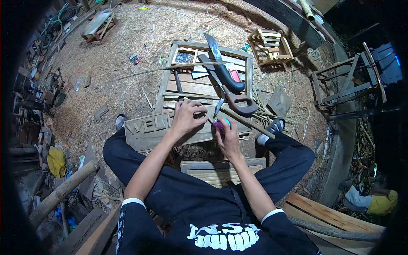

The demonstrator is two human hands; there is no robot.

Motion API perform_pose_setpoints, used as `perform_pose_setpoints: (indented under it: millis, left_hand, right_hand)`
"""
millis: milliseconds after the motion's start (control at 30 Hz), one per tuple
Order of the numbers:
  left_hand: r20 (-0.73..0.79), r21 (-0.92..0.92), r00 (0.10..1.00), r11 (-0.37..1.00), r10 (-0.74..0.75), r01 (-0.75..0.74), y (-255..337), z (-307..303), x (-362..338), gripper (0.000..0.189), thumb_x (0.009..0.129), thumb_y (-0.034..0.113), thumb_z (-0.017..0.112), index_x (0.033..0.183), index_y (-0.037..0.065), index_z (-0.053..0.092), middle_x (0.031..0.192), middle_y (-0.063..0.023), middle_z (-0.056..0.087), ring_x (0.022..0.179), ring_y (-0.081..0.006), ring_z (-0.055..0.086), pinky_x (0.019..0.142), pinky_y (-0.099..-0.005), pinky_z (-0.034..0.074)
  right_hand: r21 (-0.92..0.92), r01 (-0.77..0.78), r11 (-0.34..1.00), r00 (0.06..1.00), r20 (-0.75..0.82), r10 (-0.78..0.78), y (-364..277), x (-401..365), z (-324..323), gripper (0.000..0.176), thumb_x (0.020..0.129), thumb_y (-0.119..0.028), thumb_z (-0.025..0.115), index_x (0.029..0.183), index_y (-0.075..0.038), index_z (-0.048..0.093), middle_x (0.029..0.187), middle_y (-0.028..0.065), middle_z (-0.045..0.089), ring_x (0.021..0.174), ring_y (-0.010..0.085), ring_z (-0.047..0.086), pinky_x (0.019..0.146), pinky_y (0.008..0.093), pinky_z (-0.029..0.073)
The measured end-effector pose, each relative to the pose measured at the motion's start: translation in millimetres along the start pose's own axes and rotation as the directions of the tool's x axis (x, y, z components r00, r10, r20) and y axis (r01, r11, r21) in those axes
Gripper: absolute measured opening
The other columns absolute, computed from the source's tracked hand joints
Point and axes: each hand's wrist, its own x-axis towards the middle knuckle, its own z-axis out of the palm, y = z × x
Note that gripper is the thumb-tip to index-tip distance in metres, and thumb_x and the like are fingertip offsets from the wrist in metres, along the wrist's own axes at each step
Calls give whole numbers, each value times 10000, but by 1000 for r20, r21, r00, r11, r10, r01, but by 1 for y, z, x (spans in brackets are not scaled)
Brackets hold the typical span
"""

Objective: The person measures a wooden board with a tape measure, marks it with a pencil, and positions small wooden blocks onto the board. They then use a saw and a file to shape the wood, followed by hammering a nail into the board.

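A wooden board (163, 138) with raised wooden letters, WEL and part of another, lies across in front of my knees. My left hand (187, 118) is over the board, thumb and fingers closed toward each other at a small thin piece I cannot make out. Close by on the right, my right hand (229, 138) is wrapped round a small knife's purple and teal handle (221, 123). Its short metal blade (219, 107) points up and away from me. Part of the lettering is hidden behind my left hand.
A slatted wooden table (163, 91) ahead carries a handsaw (240, 102), a machete (216, 51), a hammer (178, 81) and a box of nails (185, 57). A wooden crate (272, 46) stands beyond on the right. Wood shavings and thin strips litter the ground.
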Motion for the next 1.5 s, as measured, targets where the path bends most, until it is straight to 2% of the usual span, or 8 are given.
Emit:
perform_pose_setpoints:
  millis: [100, 300, 400, 500, 667, 800, 967, 1500]
  left_hand:
    - [-68, 5, 988, 991, 135, -135, 2, 1, 1, 156, 802, 279, 843, 919, 177, 830, 1177, -14, 747, 1133, -242, 642, 1130, -494, 375]
    - [11, 134, 950, 941, 311, -309, 10, -8, 2, 180, 896, 258, 760, 1000, 112, 747, 1167, -34, 698, 1197, -256, 593, 1194, -522, 304]
    - [18, 238, 942, 914, 335, -329, 14, -5, -1, 199, 939, 252, 711, 1048, 86, 690, 1171, -60, 652, 1224, -262, 562, 1209, -521, 283]
    - [50, 209, 945, 922, 322, -326, 13, -5, -1, 229, 939, 260, 707, 1074, 78, 672, 1160, -77, 628, 1209, -275, 553, 1209, -520, 285]
    - [58, 178, 943, 926, 327, -332, 8, -4, -1, 244, 911, 248, 730, 1061, 67, 664, 1140, -85, 628, 1169, -291, 555, 1200, -522, 295]
    - [46, 140, 937, 927, 346, -349, 6, -4, 0, 263, 875, 253, 758, 1023, 56, 665, 1077, -92, 629, 1121, -304, 561, 1184, -505, 312]
    - [94, 95, 937, 934, 336, -344, 2, -7, 1, 297, 838, 290, 797, 1019, 85, 680, 1024, -56, 646, 1096, -267, 563, 1098, -476, 323]
    - [81, 40, 924, 925, 373, -377, 0, -5, 0, 269, 820, 271, 807, 976, 85, 691, 1025, -56, 630, 1124, -262, 561, 1121, -519, 317]
  right_hand:
    - [15, -11, 1000, 1000, 10, 11, 0, 0, 0, 487, 913, -50, 733, 1374, -84, 580, 1208, 215, 566, 1084, 420, 574, 950, 508, 488]
    - [45, -15, 999, 1000, -3, 15, -5, 2, -5, 487, 927, -54, 726, 1392, -101, 588, 1231, 217, 571, 1094, 423, 582, 958, 498, 495]
    - [108, -123, 987, 992, 3, 123, -6, 0, -6, 462, 948, -67, 717, 1391, -107, 593, 1262, 227, 572, 1111, 429, 591, 968, 487, 497]
    - [68, -83, 994, 996, -28, 85, -12, 0, -12, 453, 958, -81, 712, 1394, -104, 590, 1264, 232, 573, 1115, 432, 593, 968, 489, 500]
    - [3, -209, 978, 978, 28, 209, -21, 0, -19, 430, 969, -107, 703, 1382, -93, 587, 1276, 234, 574, 1141, 441, 596, 962, 508, 503]
    - [-78, -132, 988, 990, 36, 135, -24, -1, -23, 428, 960, -106, 709, 1371, -103, 591, 1294, 229, 573, 1134, 449, 602, 954, 515, 509]
    - [-52, -191, 980, 978, 78, 195, -27, 0, -30, 467, 935, -85, 724, 1382, -122, 596, 1304, 221, 573, 1115, 446, 614, 950, 518, 510]
    - [-47, -138, 989, 987, 78, 141, -26, -6, -38, 482, 928, -81, 738, 1389, -124, 606, 1290, 222, 590, 1096, 446, 633, 923, 513, 528]
